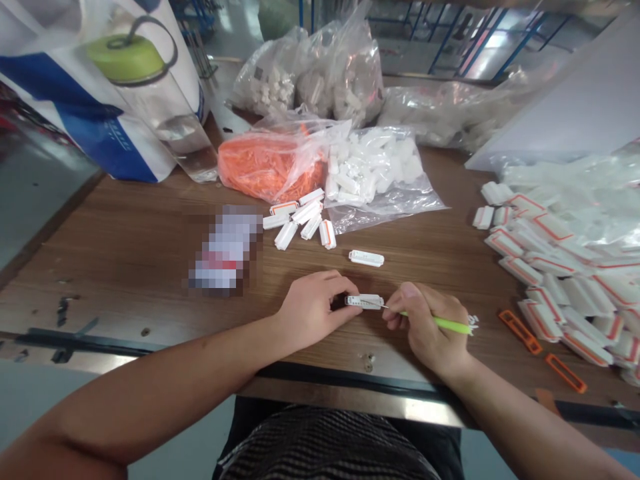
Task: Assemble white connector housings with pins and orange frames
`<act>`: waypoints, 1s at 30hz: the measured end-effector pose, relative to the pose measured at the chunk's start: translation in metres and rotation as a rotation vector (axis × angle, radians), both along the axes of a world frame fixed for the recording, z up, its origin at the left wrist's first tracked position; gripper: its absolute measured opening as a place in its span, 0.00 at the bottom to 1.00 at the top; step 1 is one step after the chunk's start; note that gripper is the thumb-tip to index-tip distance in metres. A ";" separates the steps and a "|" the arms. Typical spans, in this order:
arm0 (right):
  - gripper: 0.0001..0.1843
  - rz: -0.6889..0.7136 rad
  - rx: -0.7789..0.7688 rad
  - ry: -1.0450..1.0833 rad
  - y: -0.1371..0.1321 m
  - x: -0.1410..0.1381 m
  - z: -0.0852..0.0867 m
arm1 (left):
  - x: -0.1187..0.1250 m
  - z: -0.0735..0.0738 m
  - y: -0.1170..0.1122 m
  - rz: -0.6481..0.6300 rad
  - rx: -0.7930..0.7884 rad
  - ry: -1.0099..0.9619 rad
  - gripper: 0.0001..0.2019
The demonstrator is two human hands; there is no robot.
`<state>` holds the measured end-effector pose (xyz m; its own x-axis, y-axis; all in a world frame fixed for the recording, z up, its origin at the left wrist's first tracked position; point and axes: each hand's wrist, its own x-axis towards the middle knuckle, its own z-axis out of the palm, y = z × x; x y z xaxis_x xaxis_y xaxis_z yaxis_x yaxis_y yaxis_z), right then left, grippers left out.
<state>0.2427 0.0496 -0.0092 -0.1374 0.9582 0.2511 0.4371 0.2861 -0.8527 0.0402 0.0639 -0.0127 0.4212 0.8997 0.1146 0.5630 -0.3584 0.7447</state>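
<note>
My left hand (313,308) pinches the left end of a small white plastic housing (371,302) lying on the table. In my right hand (434,327) is a thin pick with a bright green handle (453,325), held like a pen. Its metal tip reaches over the face of the housing. Just beyond lies another white housing (367,258), apart from both hands. Farther back, several white pieces (306,215) are heaped loosely, some edged with orange.
Bags of orange parts (270,167) and white parts (375,163) lie behind. A green-lidded bottle (170,120) stands back left, near a blurred flat item (225,250). At right are a pile of orange-edged white pieces (565,267) and two orange frames (520,331).
</note>
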 end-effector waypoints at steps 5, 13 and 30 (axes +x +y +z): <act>0.26 -0.001 -0.031 -0.019 0.000 -0.001 0.000 | 0.000 0.000 0.000 0.001 -0.002 0.017 0.05; 0.24 0.054 -0.014 -0.057 -0.001 -0.001 0.003 | 0.001 0.000 0.000 0.015 -0.001 0.011 0.05; 0.25 0.014 -0.025 -0.023 0.000 -0.001 0.001 | 0.001 0.001 0.000 0.008 -0.013 0.013 0.05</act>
<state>0.2419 0.0493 -0.0083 -0.1564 0.9620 0.2238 0.4527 0.2712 -0.8494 0.0410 0.0636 -0.0122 0.4149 0.9046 0.0972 0.5753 -0.3436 0.7423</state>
